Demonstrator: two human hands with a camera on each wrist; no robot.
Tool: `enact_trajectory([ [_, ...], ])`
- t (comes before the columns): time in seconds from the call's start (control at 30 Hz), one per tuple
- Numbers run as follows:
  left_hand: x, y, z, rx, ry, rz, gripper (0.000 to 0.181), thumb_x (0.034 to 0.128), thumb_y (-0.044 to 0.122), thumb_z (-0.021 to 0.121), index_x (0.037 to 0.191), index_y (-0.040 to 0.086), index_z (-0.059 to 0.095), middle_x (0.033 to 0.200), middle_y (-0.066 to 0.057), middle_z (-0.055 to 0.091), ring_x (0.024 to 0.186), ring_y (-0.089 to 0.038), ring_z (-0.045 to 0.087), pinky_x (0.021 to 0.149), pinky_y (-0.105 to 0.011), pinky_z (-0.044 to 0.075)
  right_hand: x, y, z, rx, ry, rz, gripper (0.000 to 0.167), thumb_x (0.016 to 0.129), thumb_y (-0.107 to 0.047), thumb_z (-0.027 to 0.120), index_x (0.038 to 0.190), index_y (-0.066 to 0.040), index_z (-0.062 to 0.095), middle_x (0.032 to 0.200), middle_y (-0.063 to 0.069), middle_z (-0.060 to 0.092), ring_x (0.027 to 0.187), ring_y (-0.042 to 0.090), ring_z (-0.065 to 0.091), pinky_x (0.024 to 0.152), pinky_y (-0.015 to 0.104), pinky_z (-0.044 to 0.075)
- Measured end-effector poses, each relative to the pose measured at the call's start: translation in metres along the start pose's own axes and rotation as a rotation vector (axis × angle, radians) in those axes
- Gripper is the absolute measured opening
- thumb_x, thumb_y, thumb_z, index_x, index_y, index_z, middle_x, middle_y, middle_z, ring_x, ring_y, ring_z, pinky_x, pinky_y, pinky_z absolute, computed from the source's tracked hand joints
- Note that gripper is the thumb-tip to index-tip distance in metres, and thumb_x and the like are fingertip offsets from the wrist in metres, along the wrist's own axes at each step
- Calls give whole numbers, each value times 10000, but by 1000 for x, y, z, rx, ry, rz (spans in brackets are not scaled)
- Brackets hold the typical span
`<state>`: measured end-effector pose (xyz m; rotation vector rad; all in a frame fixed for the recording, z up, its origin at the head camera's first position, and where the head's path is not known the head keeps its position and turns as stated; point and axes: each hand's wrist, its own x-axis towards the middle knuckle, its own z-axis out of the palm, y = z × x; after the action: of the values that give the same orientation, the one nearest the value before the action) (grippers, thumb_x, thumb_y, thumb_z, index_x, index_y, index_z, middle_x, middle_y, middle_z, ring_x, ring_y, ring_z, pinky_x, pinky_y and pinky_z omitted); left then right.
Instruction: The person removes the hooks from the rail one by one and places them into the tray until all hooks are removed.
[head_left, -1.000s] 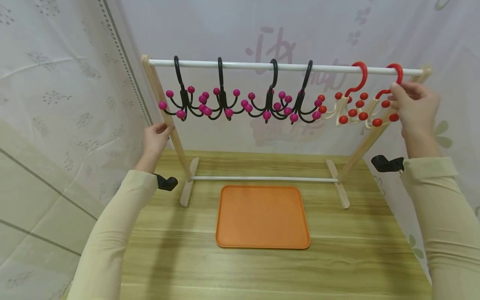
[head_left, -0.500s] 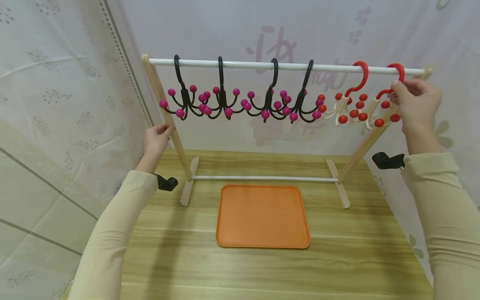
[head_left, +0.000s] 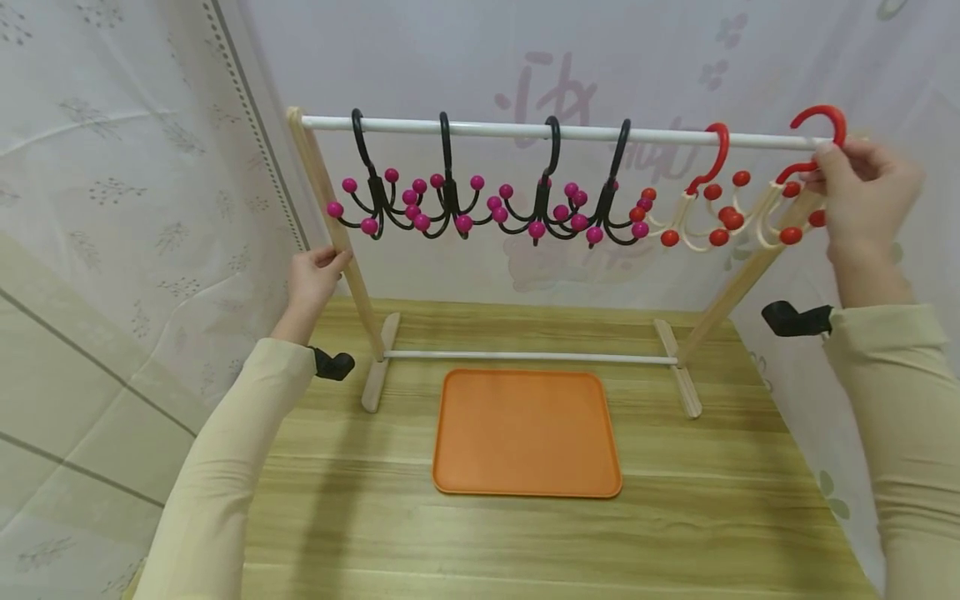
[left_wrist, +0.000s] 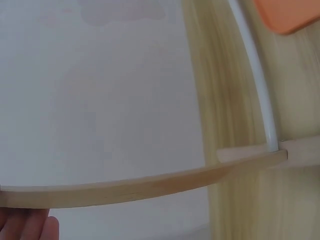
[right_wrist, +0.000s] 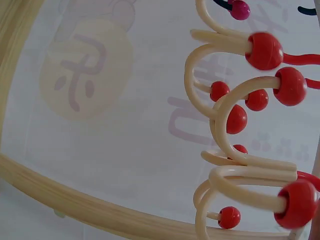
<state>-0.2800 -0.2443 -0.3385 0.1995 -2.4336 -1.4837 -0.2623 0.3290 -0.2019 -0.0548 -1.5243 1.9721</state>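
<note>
Against patterned cloth (head_left: 450,50), a glossy red-hooked, ball-tipped hanger (head_left: 772,197) is being pinched by the right hand (head_left: 866,196) at the white rail (head_left: 487,129)'s right end, a wooden post (head_left: 358,287) by the left hand (head_left: 315,279).

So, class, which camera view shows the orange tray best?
The head view: the whole orange tray shows, with nothing covering it. The left wrist view catches only one corner; the right wrist view shows none.

over orange tray (head_left: 527,433): free | at upper rail (head_left: 495,130): six hangers (head_left: 542,198) obstruct (prongs overlapping in view)
</note>
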Motion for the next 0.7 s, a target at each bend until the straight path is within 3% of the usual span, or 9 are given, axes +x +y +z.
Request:
enact_trajectory([
  [0.1,0,1,0,3,-13,2,425,886,294,525,1143,-44,560,1103,-190,569,993,-234,536,822,-334,434,-1,-4,-3,-5,-10,4,291,644,-107,782,871,17,649,729,89,613,529,145,591,480,174,467],
  [0.33,1,1,0,13,-23,10,419,892,276,519,1144,-57,553,1103,-204,565,992,-256,535,828,-345,431,-11,-9,-12,1,-13,-18,322,669,-118,766,921,32,631,819,115,609,597,159,607,631,191,477],
  [0.7,2,0,0,-2,-19,8,416,887,277,527,1141,-51,559,1094,-201,570,977,-232,538,823,-335,434,-31,-2,-29,-96,-31,-55,303,724,-161,727,939,22,619,872,98,588,635,145,607,635,160,470],
])
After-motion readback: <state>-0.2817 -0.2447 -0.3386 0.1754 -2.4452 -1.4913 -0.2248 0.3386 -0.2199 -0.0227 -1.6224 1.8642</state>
